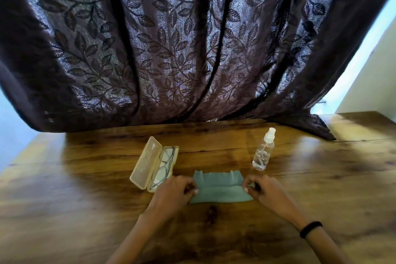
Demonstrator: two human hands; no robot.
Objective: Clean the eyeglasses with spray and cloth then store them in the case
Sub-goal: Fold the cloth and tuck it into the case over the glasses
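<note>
I watch through one wide-angle camera worn on the person's head, facing forward and tilted down across a wooden table (pixel 321 188). The left hand (pixel 173 191) and right hand (pixel 265 193) reach in from the bottom edge, close to the lens, with the cloth (pixel 220 191) between them just below mid-frame. Beyond the table's far edge, a dark leaf-patterned curtain (pixel 171 49) fills the upper half. The wide lens bows the table's edges.

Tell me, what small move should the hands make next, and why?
Probably the left hand should let go of the cloth and lift the eyeglasses out of the open case: they lie inside, the right hand pinches the cloth too, and the spray bottle stands untouched.
</note>
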